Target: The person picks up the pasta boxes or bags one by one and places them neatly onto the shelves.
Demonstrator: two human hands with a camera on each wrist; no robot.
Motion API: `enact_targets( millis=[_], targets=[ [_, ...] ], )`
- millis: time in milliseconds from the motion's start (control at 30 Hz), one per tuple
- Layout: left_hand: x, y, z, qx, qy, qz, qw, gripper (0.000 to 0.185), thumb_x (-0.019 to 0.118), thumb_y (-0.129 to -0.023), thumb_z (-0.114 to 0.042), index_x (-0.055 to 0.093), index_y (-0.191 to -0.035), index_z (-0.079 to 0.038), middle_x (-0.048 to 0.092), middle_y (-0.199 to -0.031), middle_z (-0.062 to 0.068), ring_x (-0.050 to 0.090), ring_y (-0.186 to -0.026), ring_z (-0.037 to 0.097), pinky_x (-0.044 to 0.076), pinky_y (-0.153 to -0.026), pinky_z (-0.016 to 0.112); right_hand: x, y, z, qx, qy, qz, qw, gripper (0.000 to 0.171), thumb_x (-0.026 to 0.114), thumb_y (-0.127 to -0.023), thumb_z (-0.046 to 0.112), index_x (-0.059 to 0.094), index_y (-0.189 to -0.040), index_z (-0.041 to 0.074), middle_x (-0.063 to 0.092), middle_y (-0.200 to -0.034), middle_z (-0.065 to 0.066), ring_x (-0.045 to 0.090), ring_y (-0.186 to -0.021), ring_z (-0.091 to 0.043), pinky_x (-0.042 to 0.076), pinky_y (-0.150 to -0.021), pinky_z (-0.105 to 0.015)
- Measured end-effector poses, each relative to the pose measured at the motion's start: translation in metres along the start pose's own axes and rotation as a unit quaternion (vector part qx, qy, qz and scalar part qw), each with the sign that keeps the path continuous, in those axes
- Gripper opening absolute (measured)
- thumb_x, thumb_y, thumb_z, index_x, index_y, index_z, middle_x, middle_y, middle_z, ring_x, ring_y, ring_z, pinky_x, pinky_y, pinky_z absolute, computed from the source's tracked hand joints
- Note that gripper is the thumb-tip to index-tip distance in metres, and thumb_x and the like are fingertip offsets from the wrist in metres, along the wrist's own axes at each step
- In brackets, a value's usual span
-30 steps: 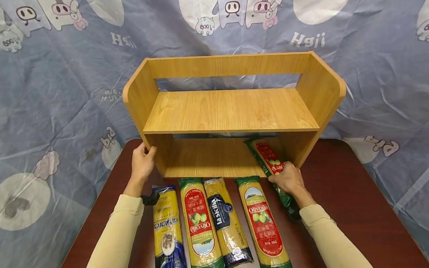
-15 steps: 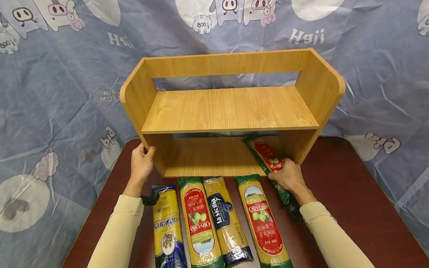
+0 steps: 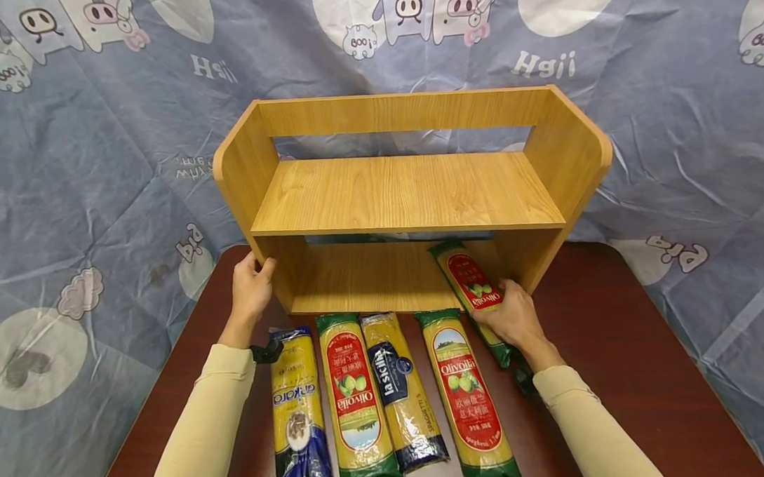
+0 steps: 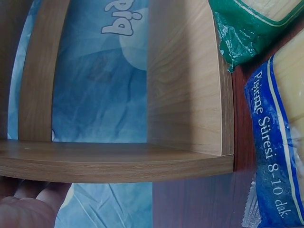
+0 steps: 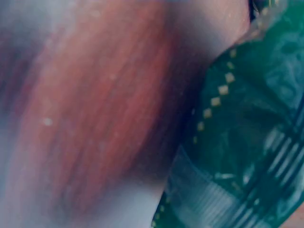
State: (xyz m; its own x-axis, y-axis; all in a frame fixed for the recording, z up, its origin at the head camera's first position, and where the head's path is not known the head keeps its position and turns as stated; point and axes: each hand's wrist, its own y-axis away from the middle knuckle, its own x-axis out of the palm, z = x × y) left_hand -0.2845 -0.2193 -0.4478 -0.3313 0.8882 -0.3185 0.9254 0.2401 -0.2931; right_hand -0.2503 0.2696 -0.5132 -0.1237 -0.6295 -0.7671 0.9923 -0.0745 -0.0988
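My right hand grips an Olivoilà spaghetti packet around its middle. The packet slants, its far end inside the lower tier of the wooden shelf and its near green end out over the table. That green end fills the right side of the right wrist view. At the shelf's left side panel, my left hand holds the lower front edge; its fingers lie against the panel's outer face in the left wrist view.
In front of the shelf lie an Ankara pasta packet, an Olivoilà packet, a La Sicilia spaghetti packet and another Olivoilà packet. The dark red table extends right. A patterned blue cloth hangs behind.
The held spaghetti packet has rolled slightly, so its yellow side and near end show more under my right hand. My left hand keeps its place on the shelf.
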Motion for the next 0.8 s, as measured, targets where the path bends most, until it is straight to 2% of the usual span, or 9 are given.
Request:
enact_targets(
  millis=[233, 367, 533, 800],
  targets=[
    [-0.001, -0.001, -0.001, 0.002, 0.006, 0.003, 1.0, 0.029, 0.054, -0.103, -0.012, 0.066, -0.124, 0.002, 0.07, -0.113, 0.023, 0.069, -0.101, 0.036, 0.057, -0.075, 0.034, 0.0, 0.005, 0.003, 0.004, -0.004, 0.005, 1.0, 0.125, 0.085, -0.073, 0.058, 0.021, -0.152, -0.014, 0.04, -0.143, -0.041, 0.044, -0.127, -0.056, 0.039, -0.102, -0.066],
    [0.0, -0.001, 0.001, 0.003, 0.008, 0.004, 1.0, 0.029, 0.054, -0.103, -0.013, 0.066, -0.125, 0.002, 0.07, -0.114, 0.022, 0.069, -0.102, 0.035, 0.057, -0.074, 0.031, -0.002, 0.009, 0.007, 0.007, -0.002, 0.006, 1.0, 0.134, 0.081, -0.072, 0.068, 0.013, -0.156, -0.011, 0.031, -0.151, -0.041, 0.036, -0.133, -0.058, 0.035, -0.105, -0.068],
    [0.0, 0.0, 0.002, 0.002, 0.001, 0.0, 1.0, 0.028, 0.054, -0.103, -0.013, 0.066, -0.124, 0.002, 0.07, -0.113, 0.023, 0.069, -0.101, 0.035, 0.055, -0.073, 0.028, -0.007, 0.015, 0.015, 0.003, -0.018, 0.012, 1.0, 0.138, 0.081, -0.072, 0.068, 0.004, -0.159, -0.007, 0.018, -0.159, -0.037, 0.028, -0.139, -0.058, 0.031, -0.107, -0.07],
    [0.001, 0.001, 0.002, -0.003, 0.011, 0.003, 0.9999, 0.029, 0.054, -0.103, -0.013, 0.066, -0.124, 0.003, 0.069, -0.115, 0.025, 0.068, -0.103, 0.037, 0.056, -0.08, 0.044, -0.017, 0.026, 0.03, 0.005, -0.027, 0.01, 1.0, 0.138, 0.081, -0.073, 0.066, 0.0, -0.16, -0.005, 0.015, -0.16, -0.037, 0.029, -0.138, -0.058, 0.032, -0.105, -0.071]
  ],
)
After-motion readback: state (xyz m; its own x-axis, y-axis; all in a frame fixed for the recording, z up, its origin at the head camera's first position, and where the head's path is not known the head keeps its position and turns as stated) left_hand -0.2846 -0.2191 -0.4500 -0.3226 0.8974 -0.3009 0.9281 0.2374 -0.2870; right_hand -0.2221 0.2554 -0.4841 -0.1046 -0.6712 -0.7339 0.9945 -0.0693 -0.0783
